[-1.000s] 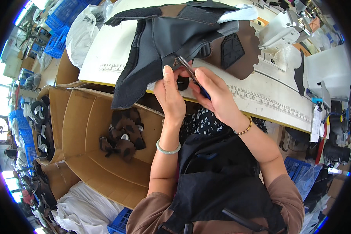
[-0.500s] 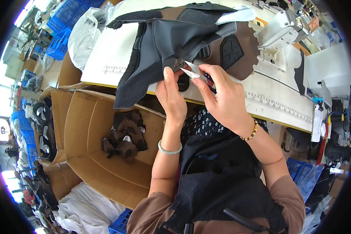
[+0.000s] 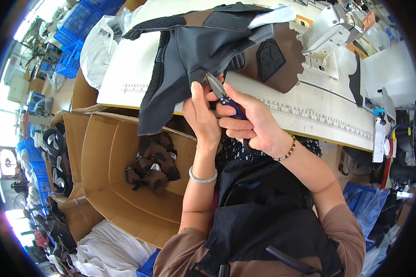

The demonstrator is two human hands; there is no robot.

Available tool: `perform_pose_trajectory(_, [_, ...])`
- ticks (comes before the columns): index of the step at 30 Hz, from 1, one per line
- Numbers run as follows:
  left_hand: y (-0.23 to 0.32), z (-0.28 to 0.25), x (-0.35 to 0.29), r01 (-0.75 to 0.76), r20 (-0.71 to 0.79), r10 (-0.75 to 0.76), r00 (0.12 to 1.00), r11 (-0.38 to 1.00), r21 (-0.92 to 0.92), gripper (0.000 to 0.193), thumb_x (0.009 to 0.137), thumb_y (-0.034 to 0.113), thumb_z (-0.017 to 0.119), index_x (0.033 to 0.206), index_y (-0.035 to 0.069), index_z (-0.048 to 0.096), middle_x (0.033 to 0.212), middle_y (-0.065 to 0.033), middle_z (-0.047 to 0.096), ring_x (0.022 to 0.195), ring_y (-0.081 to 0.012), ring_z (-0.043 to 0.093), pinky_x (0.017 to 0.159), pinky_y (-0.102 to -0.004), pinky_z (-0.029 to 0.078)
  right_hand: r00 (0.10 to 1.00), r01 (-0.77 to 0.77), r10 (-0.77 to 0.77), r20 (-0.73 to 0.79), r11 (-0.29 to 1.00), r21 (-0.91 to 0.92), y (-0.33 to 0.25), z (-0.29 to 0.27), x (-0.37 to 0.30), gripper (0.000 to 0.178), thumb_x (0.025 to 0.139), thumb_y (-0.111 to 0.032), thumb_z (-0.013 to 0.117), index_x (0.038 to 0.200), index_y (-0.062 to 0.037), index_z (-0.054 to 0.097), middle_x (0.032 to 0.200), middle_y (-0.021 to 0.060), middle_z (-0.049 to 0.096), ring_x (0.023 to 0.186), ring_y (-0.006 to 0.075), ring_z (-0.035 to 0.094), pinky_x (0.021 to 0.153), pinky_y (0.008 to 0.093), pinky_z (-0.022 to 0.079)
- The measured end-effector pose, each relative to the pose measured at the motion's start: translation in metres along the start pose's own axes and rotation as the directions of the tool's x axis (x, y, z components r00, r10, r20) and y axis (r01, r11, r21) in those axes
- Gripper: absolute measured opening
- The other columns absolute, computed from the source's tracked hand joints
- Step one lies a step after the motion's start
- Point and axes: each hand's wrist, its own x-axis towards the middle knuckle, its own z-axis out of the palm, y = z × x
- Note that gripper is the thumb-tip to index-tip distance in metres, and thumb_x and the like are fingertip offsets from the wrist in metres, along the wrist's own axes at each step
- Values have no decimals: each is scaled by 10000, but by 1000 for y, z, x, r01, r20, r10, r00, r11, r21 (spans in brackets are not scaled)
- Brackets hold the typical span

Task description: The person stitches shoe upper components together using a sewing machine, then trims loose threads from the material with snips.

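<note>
A black sewn piece [image 3: 189,48] of smooth panels and fuzzy strips lies across the table's front edge, one strip hanging over. My left hand [image 3: 201,117] pinches its near edge, thumb upright on top, the other fingers partly hidden behind. In my right hand [image 3: 256,117] is a pair of small scissors [image 3: 216,86] with pointed metal blades and dark blue handles. The blades look nearly closed, their tips touching or just over a small brown frayed spot beside my left thumb. A brown panel with a scalloped edge [image 3: 289,57] and a raised black patch lies to the right.
The white sewing table [image 3: 125,69] has ruler markings along its front. A sewing machine head [image 3: 330,37] stands at the right rear. Below left, an open cardboard box [image 3: 108,184] holds several brown and black pieces. Blue crates [image 3: 71,57] and a clear plastic bag [image 3: 99,51] are at far left.
The scissors' blades have gone from spread to nearly closed, and my right hand has turned and wrapped round the handles. The black piece has shifted slightly left.
</note>
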Motion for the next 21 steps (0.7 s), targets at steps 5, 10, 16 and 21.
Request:
perform_pose_trajectory(5, [-3, 3, 0, -50, -17, 48, 999, 990, -131, 459, 1038, 270, 360, 1115, -141, 552, 1040, -214, 645, 972, -253, 629, 896, -356, 484, 946, 275, -315, -72, 901, -335, -5, 8, -11, 303, 981, -296, 546, 1041, 0, 566, 752, 2, 525, 508, 77, 439, 440, 203, 351])
perform_pose_trajectory(10, [-9, 2, 2, -117, -11, 117, 993, 983, -139, 438, 1040, 272, 378, 1084, -109, 590, 1066, -142, 636, 959, -187, 612, 886, -337, 478, 790, 310, -612, 37, 347, -885, -16, 7, -17, 270, 900, -180, 664, 1082, 0, 576, 843, 79, 616, 622, 146, 560, 535, 241, 459])
perform_pose_trajectory(16, [-10, -1, -1, -74, -38, 71, 997, 995, -65, 449, 1036, 256, 374, 1084, -156, 547, 1083, -235, 616, 988, -284, 623, 913, -378, 474, 782, 266, -614, 105, 176, -948, -12, 11, -8, 248, 904, -236, 624, 1039, -42, 549, 821, 90, 621, 599, 271, 627, 486, 328, 488])
perform_pose_trajectory(21, [-8, -2, -1, 13, -83, -8, 997, 998, 57, 463, 1036, 267, 373, 1075, -158, 552, 1055, -226, 631, 931, -247, 623, 889, -352, 482, 729, 311, -677, 100, 197, -930, -7, 18, 6, 226, 922, -236, 612, 1005, -36, 549, 730, 44, 571, 506, 201, 566, 412, 283, 424])
